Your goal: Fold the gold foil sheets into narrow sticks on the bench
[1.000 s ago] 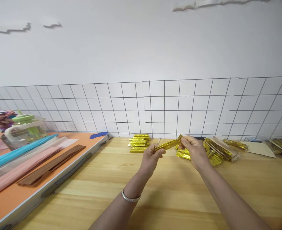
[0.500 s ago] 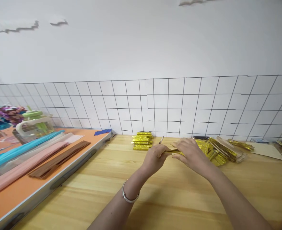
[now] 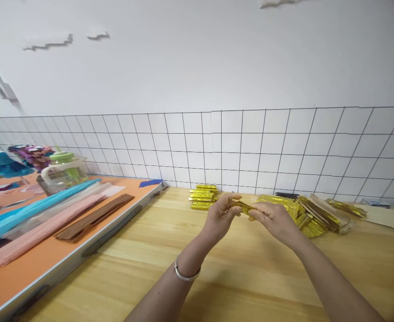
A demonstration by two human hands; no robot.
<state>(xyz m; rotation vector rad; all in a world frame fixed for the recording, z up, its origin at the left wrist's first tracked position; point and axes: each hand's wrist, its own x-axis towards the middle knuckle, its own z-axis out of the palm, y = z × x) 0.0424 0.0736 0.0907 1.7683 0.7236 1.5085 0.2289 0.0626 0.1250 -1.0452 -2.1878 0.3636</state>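
Note:
A narrow folded strip of gold foil (image 3: 244,207) is stretched between my two hands, above the wooden table (image 3: 170,250). My left hand (image 3: 220,215), with a silver bangle on its wrist, pinches the strip's left end between thumb and fingers. At the right end, my right hand (image 3: 273,219) grips the strip, thumb on the near side. Behind my left hand lies a small stack of folded gold foil bundles (image 3: 203,197). Flat gold foil sheets (image 3: 280,204) lie behind and beside my right hand, partly hidden by it.
Fanned gold foil and paper pieces (image 3: 320,214) lie to the right, near a cream card (image 3: 386,218). On the left, an orange board (image 3: 116,214) with a raised metal edge bears brown (image 3: 94,219), pink and blue crepe paper and a green-lidded jug (image 3: 66,167). A wire grid (image 3: 232,152) stands behind.
My right hand has turned from lying over the strip to gripping its right end. My left hand's fingers have shifted along the strip. The view has swung slightly left.

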